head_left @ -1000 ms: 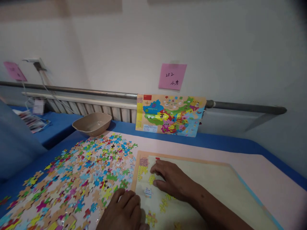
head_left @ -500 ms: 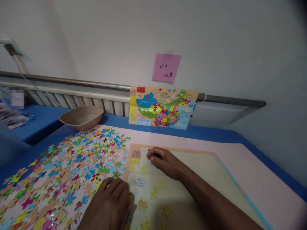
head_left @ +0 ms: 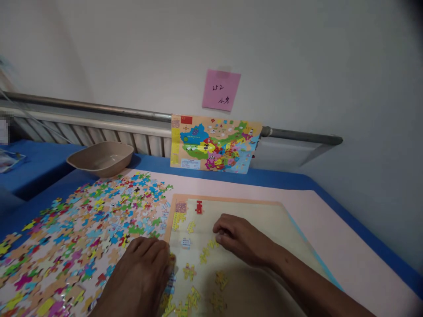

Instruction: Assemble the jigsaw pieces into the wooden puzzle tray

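Note:
My left hand [head_left: 142, 264] lies palm down, fingers curled, over the left edge of the puzzle board [head_left: 247, 237]. A bit of yellow shows by its fingertips, but what is under them is hidden. Over the board's middle hovers my right hand [head_left: 238, 235], its thumb and fingers bent together, with no piece visible in them. Right below its fingertips lie yellow puzzle pieces [head_left: 205, 254]. A red puzzle piece [head_left: 198, 208] sits near the board's top edge. A pale blue piece with text [head_left: 186, 243] and more yellow pieces [head_left: 189, 272] are spread on the left half.
Many loose puzzle pieces [head_left: 89, 237] cover the table left of the board. Behind them stands a beige basin [head_left: 102, 159]. A map picture [head_left: 214, 145] leans against the wall under a metal rail [head_left: 132, 110]. A pink note [head_left: 221, 90] hangs above.
My right hand has let go of the red puzzle piece at the board's top edge and come back nearer to me. My left hand stays by the board's left edge. The view has shifted slightly.

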### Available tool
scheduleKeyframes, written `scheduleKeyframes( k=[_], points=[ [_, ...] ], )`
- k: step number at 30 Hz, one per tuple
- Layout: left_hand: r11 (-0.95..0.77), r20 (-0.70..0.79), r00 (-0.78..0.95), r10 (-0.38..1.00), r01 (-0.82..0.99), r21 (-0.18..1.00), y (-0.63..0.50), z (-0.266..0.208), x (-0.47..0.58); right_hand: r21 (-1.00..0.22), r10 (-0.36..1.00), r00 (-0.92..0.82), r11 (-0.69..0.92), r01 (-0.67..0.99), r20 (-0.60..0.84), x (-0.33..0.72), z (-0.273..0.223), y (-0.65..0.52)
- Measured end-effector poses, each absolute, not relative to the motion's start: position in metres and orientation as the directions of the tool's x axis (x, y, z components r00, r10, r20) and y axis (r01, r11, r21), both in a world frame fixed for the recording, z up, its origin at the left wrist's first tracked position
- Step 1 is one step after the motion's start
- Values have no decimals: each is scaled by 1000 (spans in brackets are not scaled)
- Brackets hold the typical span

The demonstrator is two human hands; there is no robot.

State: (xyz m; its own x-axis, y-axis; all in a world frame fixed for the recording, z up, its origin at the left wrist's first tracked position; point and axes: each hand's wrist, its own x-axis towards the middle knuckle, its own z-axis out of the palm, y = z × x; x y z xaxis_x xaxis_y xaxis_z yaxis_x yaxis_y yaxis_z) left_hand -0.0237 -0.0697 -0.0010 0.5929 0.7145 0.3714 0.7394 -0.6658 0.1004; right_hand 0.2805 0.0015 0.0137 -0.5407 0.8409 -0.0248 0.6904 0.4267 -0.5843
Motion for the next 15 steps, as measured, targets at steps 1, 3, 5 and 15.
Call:
scheduleKeyframes(
  k=[1, 3, 5, 15],
  points=[
    [-670, 370, 598, 711, 736, 96, -70, 0, -23, -557, 840, -542, 438, 706, -26, 284, 13, -3],
    [-673, 363, 604, 710, 734, 94, -72, 4, -22, -513, 829, -559, 470, 718, -23, 287, 11, -8],
    [-665, 350, 600, 719, 740, 99, -73, 7, -22, -484, 809, -587, 507, 713, -16, 286, 8, -9],
    [-670, 425, 561, 710, 724, 164, -75, 6, -20, -413, 749, -656, 627, 660, 89, 281, 2, 3]
  ],
)
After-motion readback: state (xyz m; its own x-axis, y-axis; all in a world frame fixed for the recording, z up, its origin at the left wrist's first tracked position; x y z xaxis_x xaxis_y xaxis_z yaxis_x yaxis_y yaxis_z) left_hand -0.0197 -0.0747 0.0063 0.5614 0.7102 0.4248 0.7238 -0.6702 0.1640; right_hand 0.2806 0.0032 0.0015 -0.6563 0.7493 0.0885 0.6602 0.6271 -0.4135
